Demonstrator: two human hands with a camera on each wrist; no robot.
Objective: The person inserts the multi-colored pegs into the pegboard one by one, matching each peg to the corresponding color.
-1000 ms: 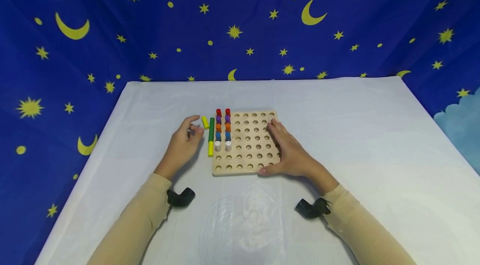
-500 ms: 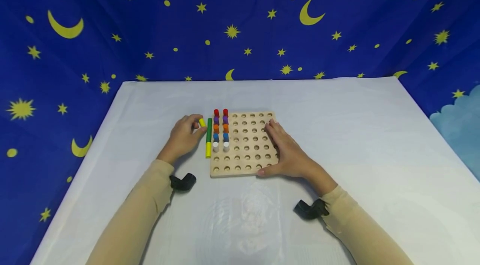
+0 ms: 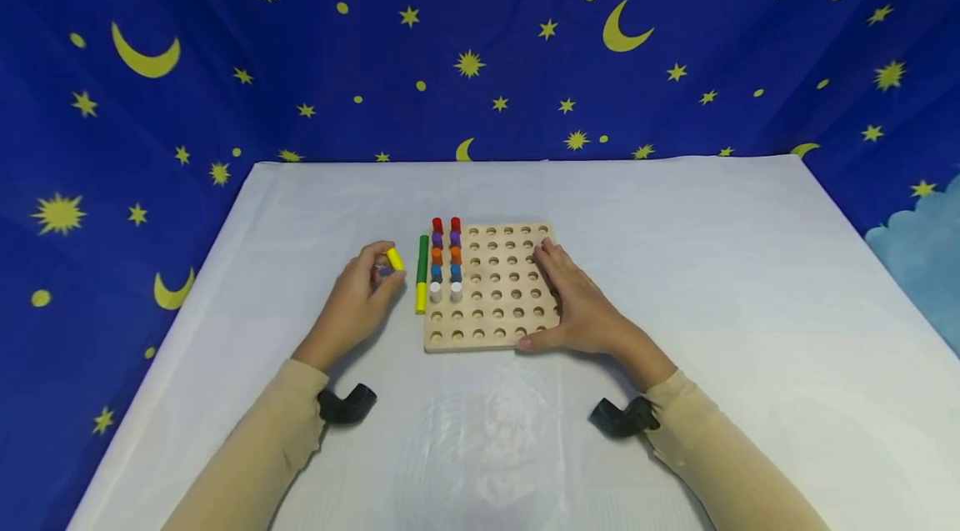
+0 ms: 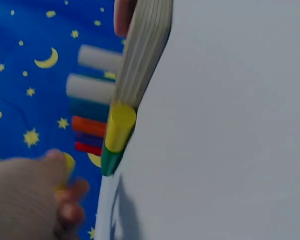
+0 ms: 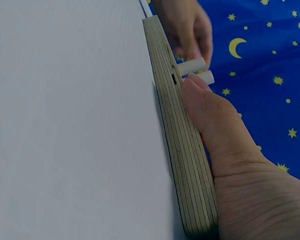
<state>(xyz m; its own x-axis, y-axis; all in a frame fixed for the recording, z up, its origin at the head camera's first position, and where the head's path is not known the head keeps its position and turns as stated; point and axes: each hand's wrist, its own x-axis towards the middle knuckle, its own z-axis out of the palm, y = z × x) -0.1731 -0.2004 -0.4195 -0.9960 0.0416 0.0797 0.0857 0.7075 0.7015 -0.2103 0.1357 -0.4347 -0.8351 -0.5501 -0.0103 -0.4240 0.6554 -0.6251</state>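
A wooden pegboard lies flat on the table, with paired red, purple, orange, blue and white pegs upright in its two left columns. My left hand pinches a yellow peg between thumb and fingers, left of the board and apart from it. Along the board's left edge lie a green length and another yellow peg, end to end. My right hand rests on the board's right side, fingers spread over it and thumb at the near edge.
White cloth covers the table. A dark blue curtain with yellow stars and moons hangs behind and at the sides. Black wrist-worn pieces stick out at both sleeves.
My left hand has taken hold of the loose yellow peg, lifted it and drawn it slightly back towards me. The right hand and the board have stayed in place.
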